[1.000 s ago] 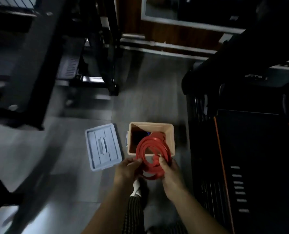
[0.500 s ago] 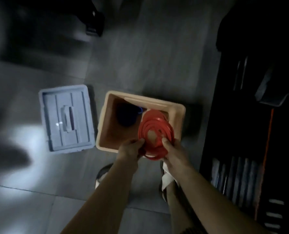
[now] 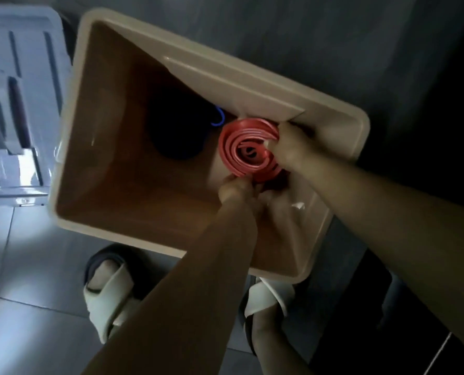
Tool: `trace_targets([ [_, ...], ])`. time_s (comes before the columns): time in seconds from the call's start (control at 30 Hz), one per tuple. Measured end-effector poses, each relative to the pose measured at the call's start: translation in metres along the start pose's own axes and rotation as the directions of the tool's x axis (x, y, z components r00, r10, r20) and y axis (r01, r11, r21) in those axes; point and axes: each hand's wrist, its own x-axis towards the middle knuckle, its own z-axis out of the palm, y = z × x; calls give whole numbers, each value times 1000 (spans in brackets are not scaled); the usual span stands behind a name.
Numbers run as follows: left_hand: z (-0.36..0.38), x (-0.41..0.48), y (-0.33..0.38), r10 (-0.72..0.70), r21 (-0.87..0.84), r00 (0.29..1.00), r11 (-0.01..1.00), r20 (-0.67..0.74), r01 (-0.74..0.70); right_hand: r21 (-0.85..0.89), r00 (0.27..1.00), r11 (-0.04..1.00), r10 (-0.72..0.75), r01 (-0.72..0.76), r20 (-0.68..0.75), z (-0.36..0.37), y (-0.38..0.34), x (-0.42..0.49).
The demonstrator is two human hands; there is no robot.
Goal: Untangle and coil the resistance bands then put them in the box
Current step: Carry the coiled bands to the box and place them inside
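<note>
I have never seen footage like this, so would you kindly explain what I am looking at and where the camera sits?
There is no machine: a camera worn on a person's head looks down at their own hands. The left hand and right hand hold a coiled red band inside an open beige box on the tiled floor. A dark object with a blue edge lies deeper in the box, too dim to identify. The grey lid lies beside the box. The person's sandals show below.
</note>
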Motion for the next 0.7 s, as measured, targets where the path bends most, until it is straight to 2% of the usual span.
trace_targets([
  [0.07, 4, 4, -5, 35, 2, 999, 999, -40, -35, -68, 995, 996, 52, -58, -89, 5, 1, -2],
  [0.2, 10, 8, -8, 50, -13, 994, 999, -97, -51, -63, 969, 988, 127, -143, -211, 19, -2, -2],
  [0.27, 10, 4, -8, 80, 45, 989, 996, -122, -75, -77, 957, 987, 112, -138, -268, 25, -3, -3],
  [0.33, 6, 3, -8, 178, 184, 977, 971, -121, -154, -45, 943, 989, 123, -144, -308, 30, -3, -6],
  [0.4, 1, 0, -9, 344, 413, 938, 860, -35, -300, 68, 926, 987, 160, -146, -342, 32, -3, -11],
  [0.47, -1, -8, -6, 431, 466, 897, 777, 95, -423, 188, 912, 973, 194, -133, -360, 33, -5, -16],
  [0.53, 0, -10, -3, 448, 482, 881, 744, 154, -463, 272, 902, 953, 230, -133, -366, 31, -8, -23],
  [0.63, 1, -6, -1, 465, 624, 866, 626, 182, -467, 255, 889, 959, 221, -124, -400, 31, -9, -39],
  [0.7, 0, -1, -2, 483, 686, 856, 562, 182, -463, 230, 931, 969, 164, -90, -325, 37, -4, -48],
])
